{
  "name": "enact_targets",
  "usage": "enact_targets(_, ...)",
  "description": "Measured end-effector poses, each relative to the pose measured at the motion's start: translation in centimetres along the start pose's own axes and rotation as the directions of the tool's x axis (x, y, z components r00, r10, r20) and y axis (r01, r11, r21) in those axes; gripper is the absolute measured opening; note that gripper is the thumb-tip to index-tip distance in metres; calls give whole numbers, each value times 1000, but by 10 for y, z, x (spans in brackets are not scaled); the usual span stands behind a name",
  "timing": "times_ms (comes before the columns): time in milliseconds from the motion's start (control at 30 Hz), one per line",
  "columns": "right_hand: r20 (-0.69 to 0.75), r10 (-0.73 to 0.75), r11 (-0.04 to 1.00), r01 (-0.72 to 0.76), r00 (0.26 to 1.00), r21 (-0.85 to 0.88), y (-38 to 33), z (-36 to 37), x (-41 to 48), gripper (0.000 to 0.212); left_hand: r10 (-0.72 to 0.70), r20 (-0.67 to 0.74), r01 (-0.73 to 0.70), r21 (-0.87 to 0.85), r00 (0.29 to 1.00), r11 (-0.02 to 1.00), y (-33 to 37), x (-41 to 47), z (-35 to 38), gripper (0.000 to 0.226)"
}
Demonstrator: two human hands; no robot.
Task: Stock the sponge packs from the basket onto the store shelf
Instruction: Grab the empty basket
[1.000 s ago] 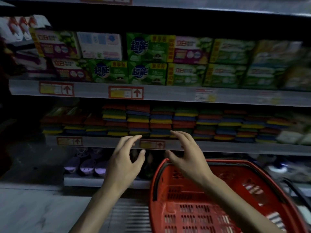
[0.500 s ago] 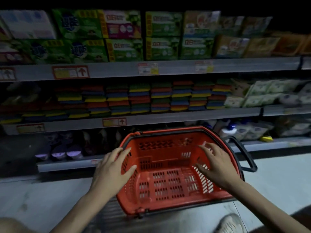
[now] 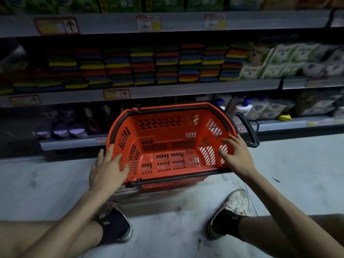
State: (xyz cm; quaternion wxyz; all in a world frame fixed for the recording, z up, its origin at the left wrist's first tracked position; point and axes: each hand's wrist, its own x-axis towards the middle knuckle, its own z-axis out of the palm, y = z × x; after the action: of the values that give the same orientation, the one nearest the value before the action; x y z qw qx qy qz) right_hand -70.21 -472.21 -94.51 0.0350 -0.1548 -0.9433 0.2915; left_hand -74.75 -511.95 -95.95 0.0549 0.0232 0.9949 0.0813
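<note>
An orange-red plastic basket [image 3: 167, 127] with black handles stands on the floor before the shelving; nothing lies inside it. My left hand [image 3: 107, 169] rests against its left rim, fingers spread over the side wall. My right hand [image 3: 236, 155] reaches over its right rim, fingers apart, holding nothing. Stacks of sponge packs [image 3: 143, 66] in red, green, blue and yellow fill the middle shelf [image 3: 167, 89] behind the basket.
White packs [image 3: 283, 60] sit to the right of the sponges. Bottles and pouches [image 3: 260, 108] line the bottom shelf, dark items [image 3: 63, 127] at its left. My two feet in sneakers [image 3: 232, 207] stand on the pale floor [image 3: 297, 164] near the basket.
The view has tilted down from the shelves to the basket and my feet. Both hands dropped from the sponge shelf to the basket's two sides.
</note>
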Motion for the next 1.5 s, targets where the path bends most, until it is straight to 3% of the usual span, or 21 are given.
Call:
enact_targets(233, -12, -90, 994, 89, 996, -61, -14, 27, -30, 46, -122, -241, 59, -252, 963, 966, -23, -29, -6, 46)
enact_targets(433, 44, -87, 976, 94, 995, -197, -39, 31, -49, 61, -104, -188, 68, -187, 977, 980, -27, -46, -19, 44)
enact_targets(500, 93, -92, 957, 114, 991, -265, -49, 29, -55, 74, -51, -181, 22, -158, 982, 987, -21, -56, -26, 49)
enact_targets(633, 212, -137, 916, 205, 968, -344, -76, 9, -80, 69, 48, -216, -67, -83, 975, 994, -10, -79, -52, 52)
enact_targets(733, 239, -193, 901, 268, 952, -341, -90, -17, -97, 77, 100, -218, -115, -58, 971, 992, -6, -98, -75, 53)
enact_targets(867, 214, -256, 884, 318, 943, -343, -108, -52, -112, 55, 183, -155, -188, -20, 971, 982, 2, -116, -108, 62)
enact_targets(1067, 190, -340, 854, 387, 921, -348, -155, -91, -125, 54, 279, 40, -277, -40, 960, 960, 24, -126, -154, 64)
enact_targets(1300, 175, -400, 846, 435, 900, -307, -183, -93, -108, 60, 306, -43, -308, -68, 951, 949, 38, -105, -168, 63)
enact_targets(1500, 113, -357, 903, 373, 927, -212, -160, -42, -59, 69, 327, -125, -339, -93, 937, 936, 45, -52, -129, 58)
